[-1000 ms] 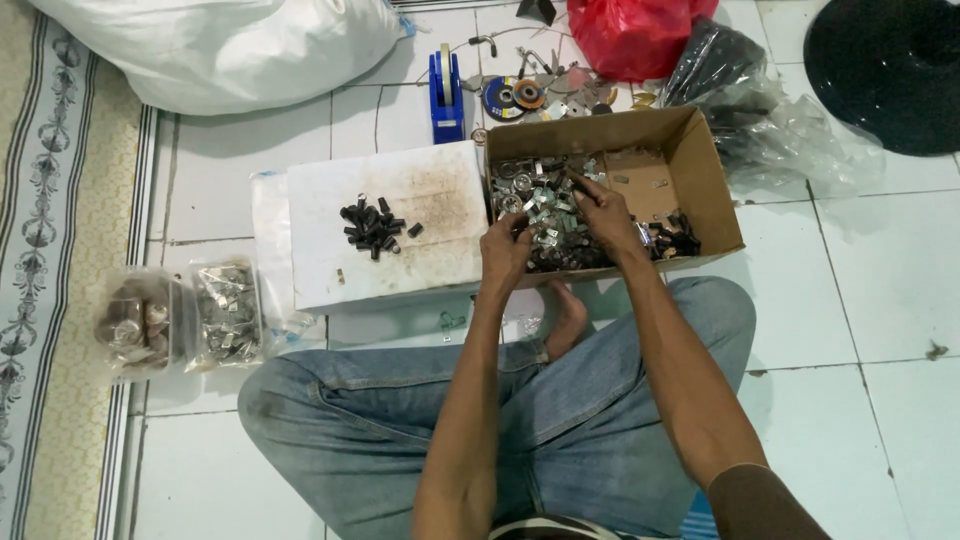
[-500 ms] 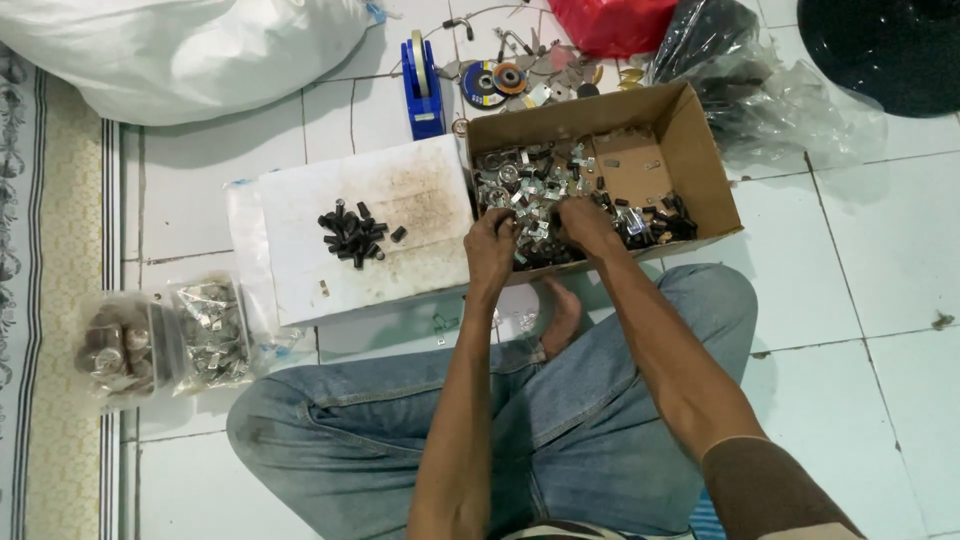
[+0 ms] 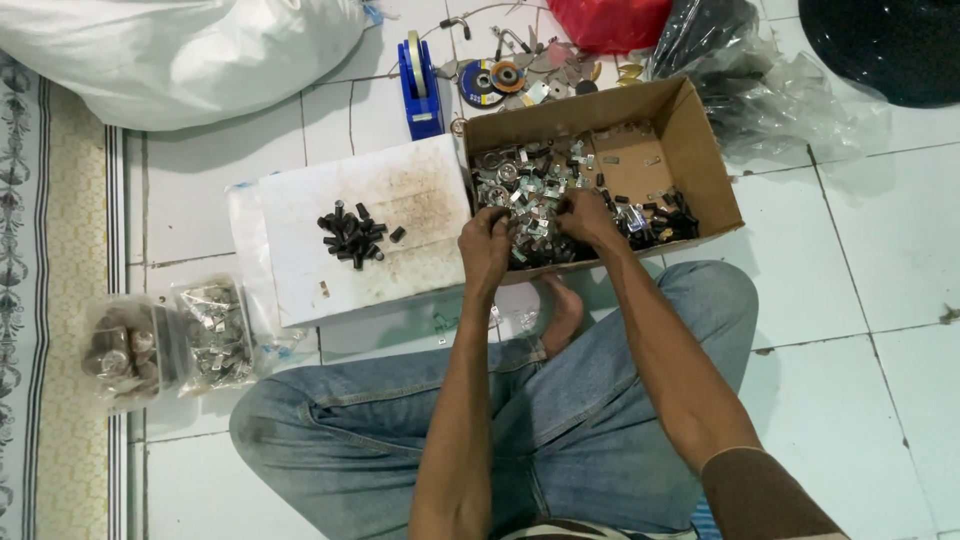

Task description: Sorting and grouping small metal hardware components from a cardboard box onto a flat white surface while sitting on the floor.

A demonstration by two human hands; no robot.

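Observation:
I sit cross-legged on a white tiled floor. An open cardboard box (image 3: pixel 700 150) in front of me holds a heap of small shiny metal parts (image 3: pixel 520 185) on its left and several small black parts (image 3: pixel 665 215) at its right. My left hand (image 3: pixel 487 245) is at the box's near edge, fingers curled over the metal parts. My right hand (image 3: pixel 585 215) is inside the box, fingers pinched among the metal parts close to the left hand. What each hand grips is too small to make out. A white board (image 3: pixel 400 200) to the left carries a small pile of black pieces (image 3: pixel 352 235).
Two clear bags of metal parts (image 3: pixel 165 345) lie at the left by a patterned mat (image 3: pixel 50 300). A blue tape dispenser (image 3: pixel 420 80), grinding discs (image 3: pixel 492 78) and loose hardware lie behind the box. A big white sack (image 3: pixel 180 50), red bag (image 3: pixel 610 20) and dark plastic bags (image 3: pixel 740 70) crowd the back.
Both hands have stayed in the box, shifting slightly among the metal parts. The view moved, so everything sits a little lower and to the left in frame.

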